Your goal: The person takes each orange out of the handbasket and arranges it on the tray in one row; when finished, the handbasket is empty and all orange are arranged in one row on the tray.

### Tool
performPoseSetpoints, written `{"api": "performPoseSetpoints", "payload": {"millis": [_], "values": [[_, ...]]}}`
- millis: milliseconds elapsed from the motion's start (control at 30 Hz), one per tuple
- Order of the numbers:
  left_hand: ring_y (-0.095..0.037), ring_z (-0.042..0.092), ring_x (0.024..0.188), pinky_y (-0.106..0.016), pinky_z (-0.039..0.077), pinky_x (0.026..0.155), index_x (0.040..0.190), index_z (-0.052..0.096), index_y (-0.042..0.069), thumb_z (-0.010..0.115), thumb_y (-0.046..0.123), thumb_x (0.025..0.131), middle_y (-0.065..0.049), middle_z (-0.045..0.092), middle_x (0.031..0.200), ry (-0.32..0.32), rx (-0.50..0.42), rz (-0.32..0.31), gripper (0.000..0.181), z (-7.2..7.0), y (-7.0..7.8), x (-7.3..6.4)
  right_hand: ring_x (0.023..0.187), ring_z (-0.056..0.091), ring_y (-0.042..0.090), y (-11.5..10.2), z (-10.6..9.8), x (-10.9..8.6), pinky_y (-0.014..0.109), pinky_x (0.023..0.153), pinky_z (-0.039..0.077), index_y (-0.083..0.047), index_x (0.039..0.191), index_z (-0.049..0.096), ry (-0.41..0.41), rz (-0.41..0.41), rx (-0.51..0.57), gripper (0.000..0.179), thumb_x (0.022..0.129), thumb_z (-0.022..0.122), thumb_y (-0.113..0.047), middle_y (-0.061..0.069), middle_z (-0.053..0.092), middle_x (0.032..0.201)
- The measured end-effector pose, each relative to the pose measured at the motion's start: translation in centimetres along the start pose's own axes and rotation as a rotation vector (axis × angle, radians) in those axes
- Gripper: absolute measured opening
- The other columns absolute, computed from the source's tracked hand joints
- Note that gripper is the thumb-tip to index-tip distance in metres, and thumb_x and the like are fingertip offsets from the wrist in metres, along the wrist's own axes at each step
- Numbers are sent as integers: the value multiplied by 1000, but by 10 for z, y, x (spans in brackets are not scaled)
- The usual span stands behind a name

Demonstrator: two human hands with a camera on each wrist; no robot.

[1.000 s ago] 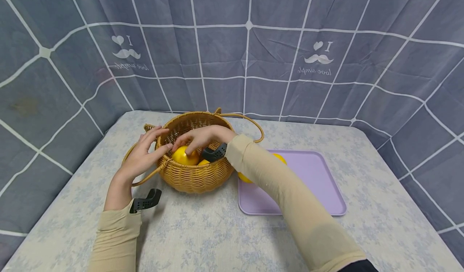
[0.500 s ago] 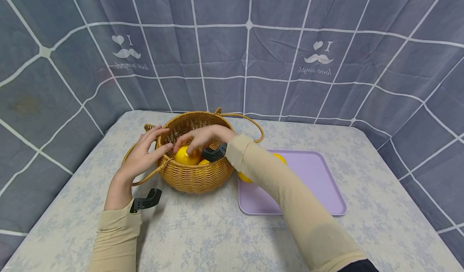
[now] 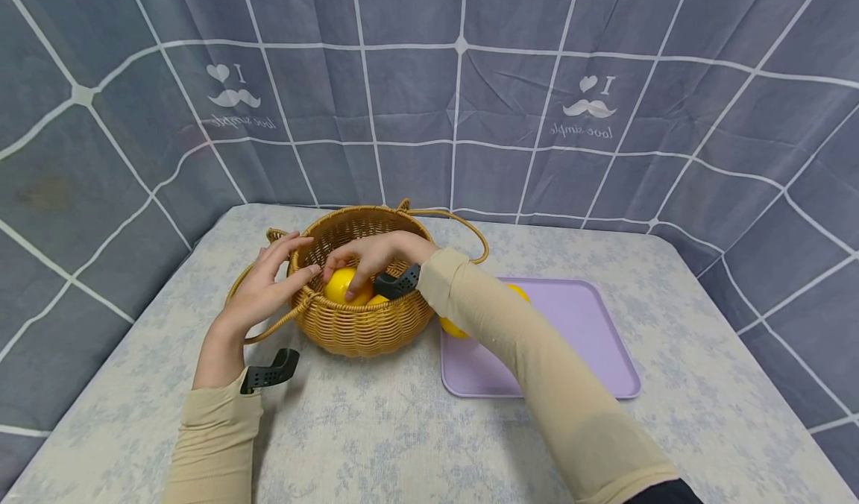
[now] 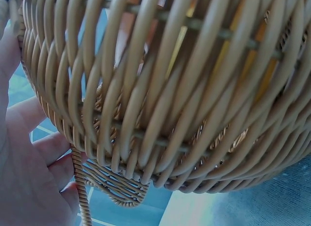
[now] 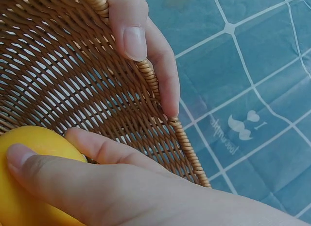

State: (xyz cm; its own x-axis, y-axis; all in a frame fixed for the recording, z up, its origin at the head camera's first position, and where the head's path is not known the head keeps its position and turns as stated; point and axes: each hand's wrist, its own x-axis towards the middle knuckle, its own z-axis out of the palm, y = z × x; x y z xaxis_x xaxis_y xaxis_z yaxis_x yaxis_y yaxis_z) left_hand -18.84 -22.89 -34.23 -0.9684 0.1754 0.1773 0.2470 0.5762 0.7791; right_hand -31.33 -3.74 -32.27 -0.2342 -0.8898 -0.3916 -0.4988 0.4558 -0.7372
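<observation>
A woven wicker basket (image 3: 362, 334) stands toward the left of the table. My left hand (image 3: 258, 299) holds its left rim; in the right wrist view the thumb (image 5: 134, 41) laps over the edge to the inside. Reaching in from the right, my right hand (image 3: 382, 253) grips a smooth, round yellow fruit (image 3: 341, 289) inside the basket. Its thumb lies across the top of that fruit (image 5: 29, 187) in the right wrist view. Beside it a second yellow fruit (image 3: 378, 300) shows only partly. From the left wrist, yellow glimpses appear through the basket's weave (image 4: 146, 90).
To the right lies a lilac tray (image 3: 577, 347). Two yellow patches, one at the tray's near-left side (image 3: 452, 329) and one farther back (image 3: 519, 292), show past my right sleeve (image 3: 537, 355). The basket's handle (image 3: 470, 228) leans out to the right. A checked curtain (image 3: 416, 101) hangs behind.
Inside the basket, the yellow fruit has shifted slightly right, and my right thumb has slid lower over it. My left hand and the basket stay in place.
</observation>
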Motion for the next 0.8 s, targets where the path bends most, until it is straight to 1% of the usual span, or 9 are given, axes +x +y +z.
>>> {"api": "performPoseSetpoints", "payload": {"millis": [233, 367, 567, 700, 800], "values": [[-34, -4, 141, -70, 7, 102, 142, 39, 10, 56, 36, 94, -8, 15, 155, 2, -1, 7, 57, 0, 0, 1, 107, 48, 18, 0, -2, -1, 25, 82, 48, -9, 123, 54, -3, -9, 1, 45, 82, 72, -8, 5, 48, 124], [-35, -4, 141, -70, 6, 102, 142, 39, 10, 55, 37, 94, -9, 15, 155, 6, 2, 14, 58, 1, -1, 2, 106, 48, 19, 1, -2, -3, 25, 82, 47, -11, 123, 55, 10, -11, -13, 45, 82, 72, -8, 5, 49, 124], [-35, -5, 141, -69, 4, 103, 142, 39, 9, 55, 37, 94, -9, 14, 155, 7, -12, 4, 59, 1, -1, 1, 104, 49, 19, 0, -4, -7, 26, 83, 47, -13, 120, 58, 53, -10, -9, 43, 79, 69, -5, 3, 50, 122], [-35, -5, 141, -70, 4, 103, 143, 38, 9, 55, 38, 94, -9, 14, 155, 6, -11, -5, 59, 1, 0, 1, 109, 46, 17, 0, -6, -10, 26, 85, 45, -15, 118, 59, 89, -18, -11, 42, 78, 69, -7, 0, 51, 122], [-35, -6, 141, -70, 4, 102, 143, 37, 10, 55, 39, 94, -8, 13, 156, 0, -7, -16, 60, 1, -1, 1, 108, 45, 16, 0, -8, -12, 27, 83, 46, -17, 117, 59, 113, -25, 12, 41, 79, 70, -8, -1, 52, 121]]}}
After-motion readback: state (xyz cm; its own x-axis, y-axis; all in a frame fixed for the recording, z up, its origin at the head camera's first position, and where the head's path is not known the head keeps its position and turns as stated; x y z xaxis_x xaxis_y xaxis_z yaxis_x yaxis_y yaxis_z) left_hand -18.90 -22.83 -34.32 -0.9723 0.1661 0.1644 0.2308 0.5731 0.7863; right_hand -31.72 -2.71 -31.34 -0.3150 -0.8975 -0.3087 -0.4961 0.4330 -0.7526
